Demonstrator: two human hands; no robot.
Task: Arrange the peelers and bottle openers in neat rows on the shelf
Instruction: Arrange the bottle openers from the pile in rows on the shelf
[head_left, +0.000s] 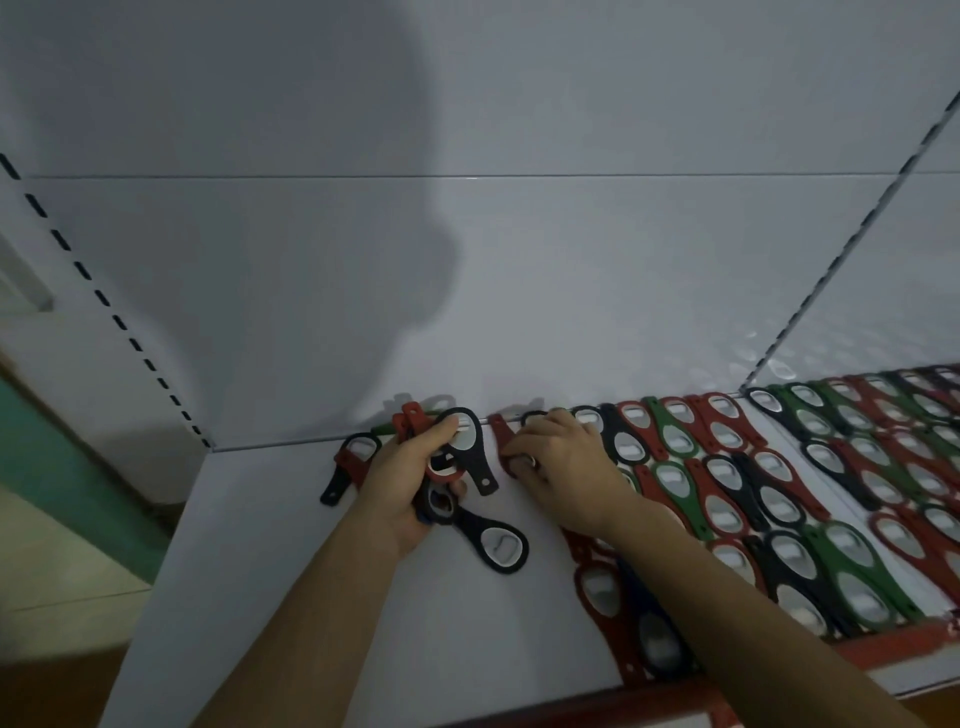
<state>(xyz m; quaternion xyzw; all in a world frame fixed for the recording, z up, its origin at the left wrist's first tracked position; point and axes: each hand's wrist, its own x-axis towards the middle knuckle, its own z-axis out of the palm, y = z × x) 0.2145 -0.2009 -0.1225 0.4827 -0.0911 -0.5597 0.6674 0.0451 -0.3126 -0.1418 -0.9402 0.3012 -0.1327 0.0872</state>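
Left hand clutches bunch of oval plastic openers; right hand seemingly pinches red opener.

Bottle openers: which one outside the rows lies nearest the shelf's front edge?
The black bottle opener by the left hand, head pointing forwards; the other loose ones lie farther back.

Shelf bears bottle openers (rowed).

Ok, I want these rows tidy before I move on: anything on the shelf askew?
Yes. Left of the neat rows, a black bottle opener angles out beside the left hand, and a red and black pair lies crooked near the back wall.
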